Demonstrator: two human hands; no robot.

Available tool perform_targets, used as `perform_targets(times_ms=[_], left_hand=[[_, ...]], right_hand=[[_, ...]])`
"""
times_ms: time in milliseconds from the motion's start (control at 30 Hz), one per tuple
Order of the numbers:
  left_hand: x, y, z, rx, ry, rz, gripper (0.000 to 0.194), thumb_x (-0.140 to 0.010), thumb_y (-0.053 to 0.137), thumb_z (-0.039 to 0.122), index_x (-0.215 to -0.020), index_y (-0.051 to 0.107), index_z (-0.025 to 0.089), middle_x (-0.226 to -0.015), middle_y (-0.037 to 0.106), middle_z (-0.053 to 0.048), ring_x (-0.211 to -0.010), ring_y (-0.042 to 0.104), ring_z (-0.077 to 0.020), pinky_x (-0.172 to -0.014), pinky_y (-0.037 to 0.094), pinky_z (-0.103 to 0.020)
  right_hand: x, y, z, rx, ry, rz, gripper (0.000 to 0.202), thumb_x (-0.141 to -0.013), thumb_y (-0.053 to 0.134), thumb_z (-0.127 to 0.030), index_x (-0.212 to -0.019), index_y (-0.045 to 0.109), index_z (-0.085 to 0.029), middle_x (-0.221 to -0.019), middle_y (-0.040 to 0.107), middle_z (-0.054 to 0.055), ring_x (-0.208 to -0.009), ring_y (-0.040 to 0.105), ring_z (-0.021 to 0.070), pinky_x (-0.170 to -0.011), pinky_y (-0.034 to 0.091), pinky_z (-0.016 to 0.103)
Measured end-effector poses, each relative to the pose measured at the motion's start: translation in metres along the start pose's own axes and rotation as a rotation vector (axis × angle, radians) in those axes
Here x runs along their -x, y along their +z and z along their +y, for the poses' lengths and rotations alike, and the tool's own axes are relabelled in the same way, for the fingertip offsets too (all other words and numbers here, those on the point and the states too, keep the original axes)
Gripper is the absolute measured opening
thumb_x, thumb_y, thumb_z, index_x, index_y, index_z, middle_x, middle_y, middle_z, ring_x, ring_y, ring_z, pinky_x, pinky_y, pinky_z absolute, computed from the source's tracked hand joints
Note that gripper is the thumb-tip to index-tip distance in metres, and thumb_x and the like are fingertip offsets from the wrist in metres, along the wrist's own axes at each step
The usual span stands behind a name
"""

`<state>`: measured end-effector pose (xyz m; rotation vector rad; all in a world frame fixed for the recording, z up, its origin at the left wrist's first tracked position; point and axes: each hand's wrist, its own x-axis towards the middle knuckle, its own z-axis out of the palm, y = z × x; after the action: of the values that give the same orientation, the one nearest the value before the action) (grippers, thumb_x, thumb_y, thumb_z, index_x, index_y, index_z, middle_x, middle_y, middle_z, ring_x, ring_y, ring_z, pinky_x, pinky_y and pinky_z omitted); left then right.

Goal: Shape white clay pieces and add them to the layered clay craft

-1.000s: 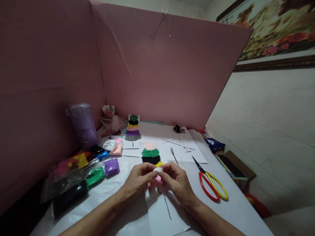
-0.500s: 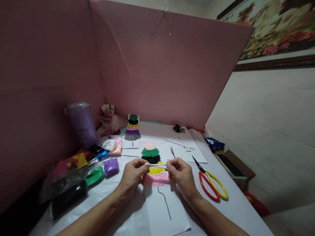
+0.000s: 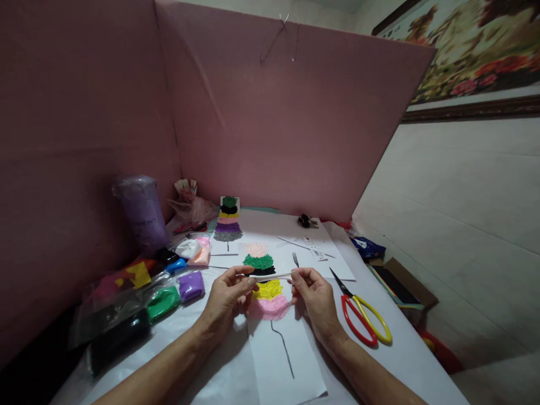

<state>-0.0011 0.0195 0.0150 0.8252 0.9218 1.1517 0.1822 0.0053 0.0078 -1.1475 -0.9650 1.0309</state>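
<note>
The left hand (image 3: 225, 297) and right hand (image 3: 314, 297) pinch a thin white clay strip (image 3: 272, 277) between them, its ends hidden by fingers. Beneath, the banded clay picture (image 3: 269, 290) is partly covered. Beyond the right hand, a fork (image 3: 296, 259) loses its handle; rightward lie scissors (image 3: 351, 295).

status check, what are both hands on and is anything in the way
Left hand and right hand holding white strip, one at each end. Strip over banded picture. Scissors off to the right; nothing seen blocking.
</note>
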Motion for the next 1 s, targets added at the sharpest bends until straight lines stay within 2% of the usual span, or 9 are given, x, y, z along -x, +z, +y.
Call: perform_targets(times_ms=[167,333,433,567,700,800,900,1000], left_hand=[[0.001,0.004,-0.004,-0.101,0.031,-0.146,0.049,-0.061,0.081,0.031,-0.102,0.063,0.011,-0.072,0.065,-0.003,-0.047,0.053,-0.0081,-0.043,0.040,-0.021],[0.004,0.006,-0.005,-0.154,0.031,-0.198,0.054,-0.062,0.081,0.035,-0.107,0.064,0.011,-0.072,0.067,-0.004,-0.049,0.056,-0.0112,-0.045,0.041,-0.023],[0.006,0.007,-0.003,-0.169,0.045,-0.222,0.048,-0.062,0.081,0.035,-0.102,0.068,0.012,-0.076,0.070,-0.006,-0.054,0.058,-0.0123,-0.048,0.041,-0.023],[0.007,0.007,-0.002,-0.256,0.042,-0.259,0.033,-0.067,0.078,0.037,-0.086,0.073,0.011,-0.074,0.071,-0.008,-0.058,0.060,-0.0134,-0.051,0.040,-0.022],[0.008,0.008,-0.002,-0.261,0.059,-0.266,0.034,-0.065,0.078,0.037,-0.088,0.072,0.012,-0.080,0.072,-0.009,-0.065,0.063,-0.0162,-0.054,0.044,-0.023],[0.008,0.008,-0.003,-0.298,0.048,-0.262,0.032,-0.066,0.077,0.037,-0.084,0.069,0.012,-0.070,0.069,-0.006,-0.053,0.058,-0.0124,-0.046,0.040,-0.021],[0.007,0.009,-0.003,-0.306,0.057,-0.249,0.028,-0.067,0.076,0.037,-0.077,0.066,0.013,-0.059,0.063,-0.001,-0.045,0.053,-0.0096,-0.043,0.038,-0.020],[0.006,0.009,-0.004,-0.312,0.061,-0.224,0.027,-0.066,0.076,0.036,-0.071,0.062,0.013,-0.055,0.059,0.002,-0.041,0.049,-0.0078,-0.041,0.036,-0.019]], right_hand=[[0.006,0.000,-0.004,0.004,-0.040,-0.160,0.034,-0.076,0.071,-0.047,-0.088,0.062,-0.016,-0.063,0.059,-0.002,-0.048,0.055,0.0094,-0.047,0.047,0.021],[0.013,0.001,-0.004,0.031,-0.134,-0.360,0.031,-0.076,0.073,-0.041,-0.095,0.063,-0.018,-0.080,0.064,0.002,-0.067,0.061,0.0145,-0.061,0.051,0.025],[0.018,0.002,-0.004,0.104,-0.167,-0.415,0.027,-0.076,0.074,-0.033,-0.097,0.064,-0.019,-0.087,0.066,0.004,-0.075,0.062,0.0170,-0.067,0.051,0.027],[0.019,0.003,-0.005,0.203,-0.238,-0.409,0.017,-0.082,0.067,-0.030,-0.094,0.068,-0.018,-0.086,0.068,0.006,-0.076,0.063,0.0181,-0.069,0.050,0.029],[0.017,0.002,-0.006,0.275,-0.293,-0.364,0.013,-0.082,0.065,-0.027,-0.089,0.073,-0.019,-0.083,0.068,0.006,-0.074,0.062,0.0182,-0.067,0.049,0.030],[0.017,0.002,-0.007,0.284,-0.306,-0.345,0.012,-0.081,0.066,-0.027,-0.085,0.075,-0.021,-0.081,0.067,0.005,-0.074,0.061,0.0185,-0.067,0.049,0.030],[0.017,0.003,-0.008,0.278,-0.264,-0.317,0.011,-0.079,0.068,-0.029,-0.080,0.074,-0.020,-0.076,0.066,0.004,-0.070,0.060,0.0173,-0.063,0.047,0.028],[0.018,0.005,-0.009,0.182,-0.141,-0.330,0.017,-0.079,0.069,-0.034,-0.078,0.071,-0.017,-0.068,0.064,0.002,-0.059,0.056,0.0142,-0.056,0.046,0.026]])
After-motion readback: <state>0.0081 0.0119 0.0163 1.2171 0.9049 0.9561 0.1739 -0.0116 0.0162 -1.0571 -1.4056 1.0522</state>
